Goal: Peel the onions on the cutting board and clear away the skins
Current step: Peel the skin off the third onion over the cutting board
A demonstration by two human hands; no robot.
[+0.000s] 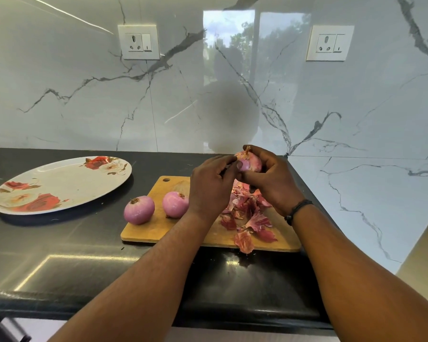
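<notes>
Head view, only one: the right hand (269,178) cups a third onion (249,162) up off the board, above its far edge, fingers curled round the far side with the tufted tip poking out on top — held high so loose skin drops straight onto the heap below, by my reading. The left hand (211,186) comes in from the other side, fingers bent, thumb and fingertip pressed at the onion's near face; looks like a pinch on a flap of skin, though the flap itself is too small to make out. The onion in hand shows pale pink flesh with some darker skin on it, so I judge peeling of this one partly done. Two peeled onions (139,210) sit at the left end of the cutting board (158,230), close together, the left one at the board's edge — parked away from the mess so they stay clean, likely. Onion skins (248,218) are piled on the right half of the board, one piece overhanging the front edge. A floral plate (59,186) lies on the black counter (72,255) well left of the board with nothing visible on it — maybe meant for the peeled onions or the skins, cannot tell which. Skins not yet cleared.
</notes>
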